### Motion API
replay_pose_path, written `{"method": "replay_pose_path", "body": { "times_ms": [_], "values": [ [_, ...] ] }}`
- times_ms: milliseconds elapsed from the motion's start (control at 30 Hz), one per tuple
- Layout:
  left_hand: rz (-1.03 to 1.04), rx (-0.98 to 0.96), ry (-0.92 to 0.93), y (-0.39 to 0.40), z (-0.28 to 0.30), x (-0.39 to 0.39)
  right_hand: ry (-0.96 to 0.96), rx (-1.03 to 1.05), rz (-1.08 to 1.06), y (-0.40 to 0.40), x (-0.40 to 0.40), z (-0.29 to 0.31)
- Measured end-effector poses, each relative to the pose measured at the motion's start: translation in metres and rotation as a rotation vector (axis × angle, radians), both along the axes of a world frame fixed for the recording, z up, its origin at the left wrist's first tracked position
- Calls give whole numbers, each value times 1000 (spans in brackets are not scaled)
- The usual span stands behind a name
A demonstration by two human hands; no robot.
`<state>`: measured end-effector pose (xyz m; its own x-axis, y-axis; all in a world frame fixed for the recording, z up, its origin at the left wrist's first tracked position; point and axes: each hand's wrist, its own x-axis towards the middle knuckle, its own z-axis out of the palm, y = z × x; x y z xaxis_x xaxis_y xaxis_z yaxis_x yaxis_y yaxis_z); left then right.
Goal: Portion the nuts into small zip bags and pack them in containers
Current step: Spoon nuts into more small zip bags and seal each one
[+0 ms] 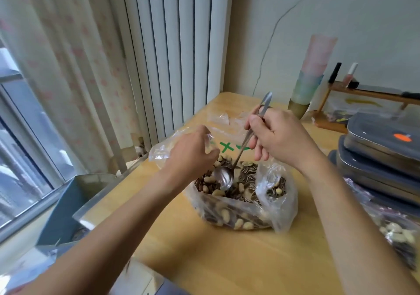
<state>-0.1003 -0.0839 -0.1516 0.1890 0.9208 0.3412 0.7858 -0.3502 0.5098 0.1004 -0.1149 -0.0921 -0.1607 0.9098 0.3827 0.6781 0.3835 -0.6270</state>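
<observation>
A large clear plastic bag (241, 213) of peanuts and sunflower seeds lies open on the wooden table (227, 260). My right hand (277, 133) grips the handle of a metal spoon (223, 177), whose bowl dips into the nuts. My left hand (193, 151) pinches the far left rim of the bag, holding it open. A small clear zip bag (227, 122) with green markings lies just behind the big bag.
Stacked grey-lidded containers (381, 158) stand at the right edge. A filled bag of nuts (400, 235) lies below them. A rolled mat (311, 74) and wooden rack (363, 94) stand at the back. A grey bin (75, 203) sits left of the table.
</observation>
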Motion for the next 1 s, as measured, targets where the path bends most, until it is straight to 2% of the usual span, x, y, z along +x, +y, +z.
{"method": "replay_pose_path", "body": {
  "times_ms": [233,333,467,600,767,1000],
  "values": [
    [-118,232,158,15,35,8,188,-147,73,6,-2,-11],
    [-151,319,209,16,38,10,328,-299,23,11,-1,-16],
    [-188,293,172,12,29,4,583,-525,-81,18,8,-25],
    [-253,221,122,7,13,-2,765,-633,-142,24,16,-36],
    [-249,189,91,8,3,-9,824,-644,-180,30,22,-44],
    [-226,164,-90,9,0,-21,817,-471,-321,29,44,-30]
  ]
}}
